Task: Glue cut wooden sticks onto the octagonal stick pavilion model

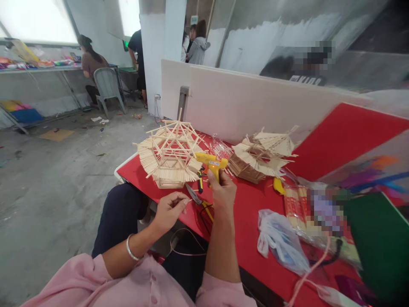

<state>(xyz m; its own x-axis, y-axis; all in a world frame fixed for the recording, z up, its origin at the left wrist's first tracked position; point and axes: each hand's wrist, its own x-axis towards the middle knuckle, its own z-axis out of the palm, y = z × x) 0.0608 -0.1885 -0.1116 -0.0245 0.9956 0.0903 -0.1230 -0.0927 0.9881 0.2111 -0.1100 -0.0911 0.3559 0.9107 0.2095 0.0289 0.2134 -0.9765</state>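
My right hand (224,190) is wrapped round the grip of a yellow glue gun (209,160), its nozzle pointing left at the side of a stick-built model (174,149) with an open, pointed roof frame. Lower and to the left, my left hand (171,211) is closed in a pinch on a short, thin wooden stick (189,200), of which only a pale end shows. Pliers with yellow handles (204,204) lie between my hands on the red table (246,213). A yellow-and-black tool (200,182) rests beside the model.
A second stick model (260,155) stands to the right. Nearby lie packs of sticks (294,207), a plastic bag (281,241) and a green board (377,234). White panels (249,104) rise behind the table. A cable (188,254) loops near my lap. Other people are farther back.
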